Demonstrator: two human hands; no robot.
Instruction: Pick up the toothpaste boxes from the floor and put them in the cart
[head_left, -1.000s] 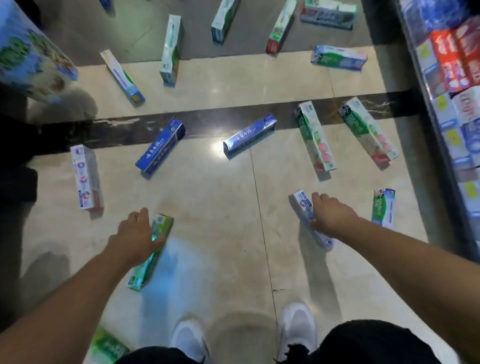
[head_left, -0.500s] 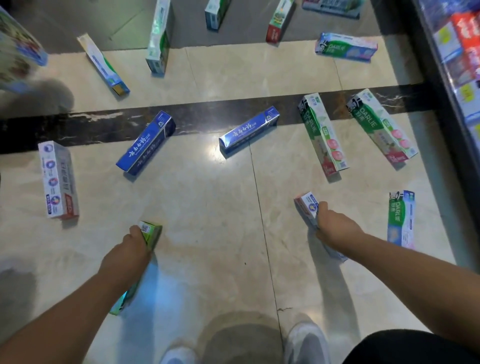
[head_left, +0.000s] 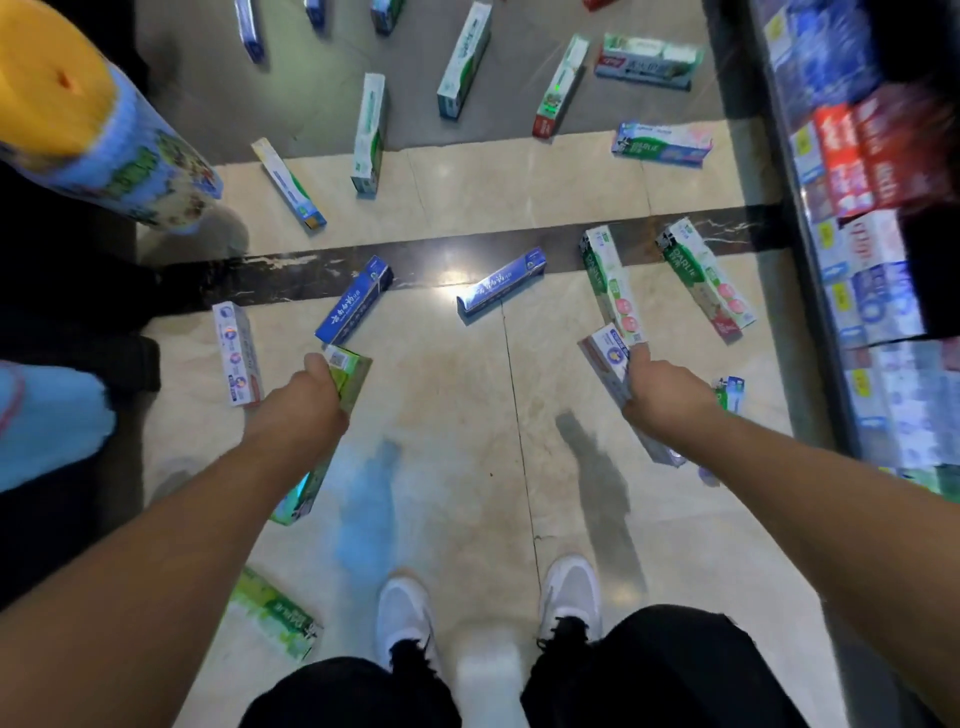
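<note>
Two hands (head_left: 301, 405), two shoes (head_left: 405, 618), many toothpaste boxes (head_left: 501, 288).

A long green cardboard toothpaste box (head_left: 347, 379) and a long white-and-blue cardboard toothpaste box (head_left: 609, 358) are held tilted above the floor; about 15 more boxes lie scattered flat on the glossy tiles (head_left: 447, 426).

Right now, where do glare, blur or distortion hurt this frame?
Head view: a bright ceiling-light glare on the floor beside the blue box; the shelf stock on the right and the yellow-topped pack at upper left are smeared by motion blur; wide-angle bending curves the dark floor stripe; the right hand casts a sharp shadow.
</note>
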